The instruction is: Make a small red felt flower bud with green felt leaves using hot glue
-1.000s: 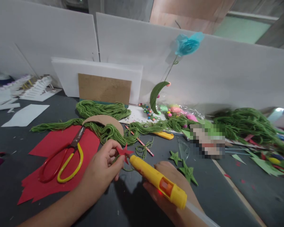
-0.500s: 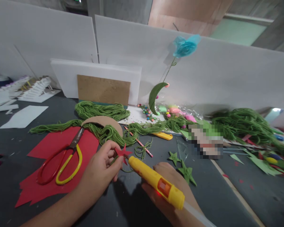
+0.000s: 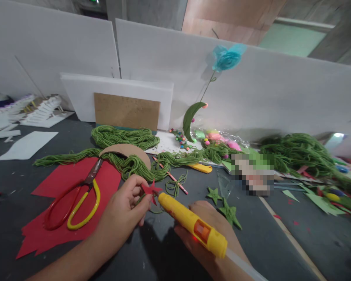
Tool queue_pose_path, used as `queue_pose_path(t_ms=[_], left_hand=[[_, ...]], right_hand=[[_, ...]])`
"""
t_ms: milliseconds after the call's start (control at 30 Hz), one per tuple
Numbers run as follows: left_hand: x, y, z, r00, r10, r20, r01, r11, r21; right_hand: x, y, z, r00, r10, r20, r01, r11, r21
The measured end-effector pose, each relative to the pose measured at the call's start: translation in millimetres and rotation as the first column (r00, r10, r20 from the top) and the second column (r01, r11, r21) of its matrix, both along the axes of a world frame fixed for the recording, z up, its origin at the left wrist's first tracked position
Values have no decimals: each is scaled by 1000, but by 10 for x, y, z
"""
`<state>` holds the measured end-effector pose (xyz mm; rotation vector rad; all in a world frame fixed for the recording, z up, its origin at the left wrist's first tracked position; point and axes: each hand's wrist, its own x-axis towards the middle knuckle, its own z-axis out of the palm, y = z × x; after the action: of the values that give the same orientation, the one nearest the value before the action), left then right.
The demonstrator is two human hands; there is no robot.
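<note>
My left hand pinches a small red felt star between thumb and fingers, just above the dark table. My right hand is wrapped round a yellow glue gun, whose nozzle touches the star's right side. A clear glue stick pokes out of the gun's rear toward the lower right. Two green felt stars lie on the table to the right of the gun.
Red-and-yellow scissors rest on a red sheet at left. Green yarn with a cardboard crescent, a pencil and a yellow cutter lie behind. A blue paper flower leans on the white boards.
Both hands hold nearly the same pose with the gun's nozzle at the star; the view has drifted slightly, shifting everything a little to the left.
</note>
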<state>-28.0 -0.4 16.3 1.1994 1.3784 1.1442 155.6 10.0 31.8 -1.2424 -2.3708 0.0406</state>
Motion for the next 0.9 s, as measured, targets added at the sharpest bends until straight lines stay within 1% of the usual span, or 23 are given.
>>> queue_pose_path(t_ms=[200,333,500,633,800,900], left_hand=[[-6,4,-2,1000,8,-11,-8,1000,0],[3,1,2,1000,14,4,-14,1000,-3],[17,-2,-11,999,40,22,-40,999,4],[10,-10,-3,1000,18,4,-18,1000,-9],[-7,4,-14,1000,-5,-25,5,1000,-6],[-8,9,-25,999,-10,-30,9,1000,-4]], right_hand=[[30,-3,-47,999,35,-22,-36,998,-51],[45,-7,-67,999,-9,46,12,998,-62],[39,-11,-31,998,34,62,-28,996,-81],[27,-7,-30,999,10,39,-8,998,-55],[57,7,-86,998,58,3,-58,998,-21],[77,16,-115,997,77,-11,-78,997,-31]])
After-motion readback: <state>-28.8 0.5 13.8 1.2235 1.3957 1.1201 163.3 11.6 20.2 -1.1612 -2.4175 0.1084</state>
